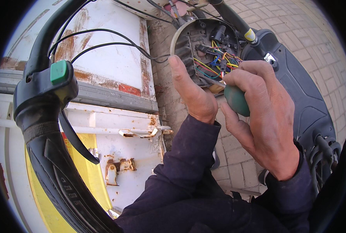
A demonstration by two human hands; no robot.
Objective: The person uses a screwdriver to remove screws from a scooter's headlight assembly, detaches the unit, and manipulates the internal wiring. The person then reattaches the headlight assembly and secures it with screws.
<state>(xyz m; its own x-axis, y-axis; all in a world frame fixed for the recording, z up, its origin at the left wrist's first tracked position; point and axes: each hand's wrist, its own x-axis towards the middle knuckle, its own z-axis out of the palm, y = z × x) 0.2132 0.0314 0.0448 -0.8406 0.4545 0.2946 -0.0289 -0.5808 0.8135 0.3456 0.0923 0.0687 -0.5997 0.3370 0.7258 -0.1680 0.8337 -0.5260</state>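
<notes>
A round black headlight housing (pixel 188 39) with a pale rim stands open, with a bundle of coloured wires (pixel 223 62) and connectors inside. My left hand (pixel 196 93) is at its near left edge, thumb stretched up along the rim. The hand's other fingers are hidden behind it, and it appears to grip the housing. My right hand (pixel 264 108) is closed round the rounded green handle (pixel 236 100) of what looks like a screwdriver. A thin shaft (pixel 218 83) points from it toward the housing's lower edge. The tip's contact cannot be made out.
A black handlebar grip (pixel 64 167) with a green switch (pixel 59 72) and a brake lever (pixel 76 136) fills the left side. Black cables (pixel 103 33) arch toward the housing. Beyond are a rusty white metal panel (pixel 114 70), a dark body panel (pixel 301 93) and paving (pixel 235 163).
</notes>
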